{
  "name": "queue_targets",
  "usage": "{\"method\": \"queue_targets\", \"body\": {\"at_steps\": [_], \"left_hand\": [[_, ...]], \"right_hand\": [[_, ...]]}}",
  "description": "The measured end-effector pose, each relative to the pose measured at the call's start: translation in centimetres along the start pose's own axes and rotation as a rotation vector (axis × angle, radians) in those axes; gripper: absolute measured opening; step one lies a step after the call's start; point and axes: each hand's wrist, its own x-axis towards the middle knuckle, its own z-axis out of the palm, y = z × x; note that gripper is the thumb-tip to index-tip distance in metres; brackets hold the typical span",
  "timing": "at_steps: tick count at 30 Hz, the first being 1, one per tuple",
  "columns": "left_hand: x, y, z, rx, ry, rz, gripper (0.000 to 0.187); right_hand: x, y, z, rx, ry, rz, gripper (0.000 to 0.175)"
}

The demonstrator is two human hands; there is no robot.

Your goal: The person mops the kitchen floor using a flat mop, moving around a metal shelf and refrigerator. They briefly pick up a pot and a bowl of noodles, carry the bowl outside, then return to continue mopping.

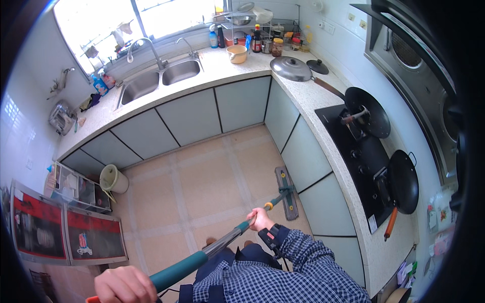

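A flat mop lies across my front, its green and grey pole [223,240] slanting from lower left up to the right. Its long flat head [287,193] rests on the tiled floor, right beside the base of the cabinets. My left hand [125,284] is wrapped around the thick green grip near the pole's top end, where an orange tip shows. Farther down, my right hand [260,219] grips the pole just above a yellow collar [268,206]. A dark strapped device [271,235] sits on my right wrist.
Cabinets [242,106] run along the far and right sides under a speckled counter [212,77]. A pale bucket [114,178] stands on the floor at left, near a red-fronted glass cabinet [94,235]. Two woks [366,110] sit at the gas hob [341,140].
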Motion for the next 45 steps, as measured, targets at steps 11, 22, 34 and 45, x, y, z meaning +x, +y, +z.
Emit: {"method": "queue_targets", "body": {"at_steps": [11, 22, 34, 45], "left_hand": [[1.6, -1.1, -13.0, -0.130, -0.099, -0.116, 0.024], [2.3, -1.3, -21.3, -0.059, 0.195, -0.197, 0.022], [6.2, -3.0, -23.1, 0.027, 0.241, -0.071, 0.021], [-4.1, 3.6, -16.7, 0.245, 0.638, -0.054, 0.023]], "right_hand": [[3.1, -3.1, 7.1, 0.263, -0.001, -0.095, 0.015], [6.6, -4.0, 10.3, 0.236, 0.150, -0.072, 0.020], [8.6, -10.2, 18.8, 0.080, -0.017, -0.043, 0.019], [10.2, -2.0, 17.5, -0.213, 0.234, 0.023, 0.007]]}}
